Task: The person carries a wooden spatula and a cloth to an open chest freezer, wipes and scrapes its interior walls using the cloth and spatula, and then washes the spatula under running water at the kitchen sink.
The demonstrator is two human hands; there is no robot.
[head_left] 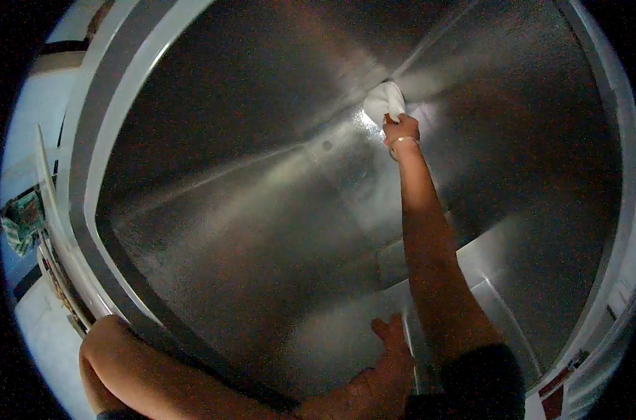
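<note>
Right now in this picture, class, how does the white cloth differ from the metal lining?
Colour: the white cloth is pale, while the metal lining is mostly grey with bright glints.
Size: the cloth is small; the lining spreads across most of the view.
Pose: the cloth is bunched in the right hand, whereas the lining forms broad walls.
Shared: neither shows a printed pattern.

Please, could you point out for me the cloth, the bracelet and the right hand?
Cloth (381,102): head view, middle of its face.
Bracelet (403,139): head view, upper edge.
Right hand (405,129): head view, its back.
</note>
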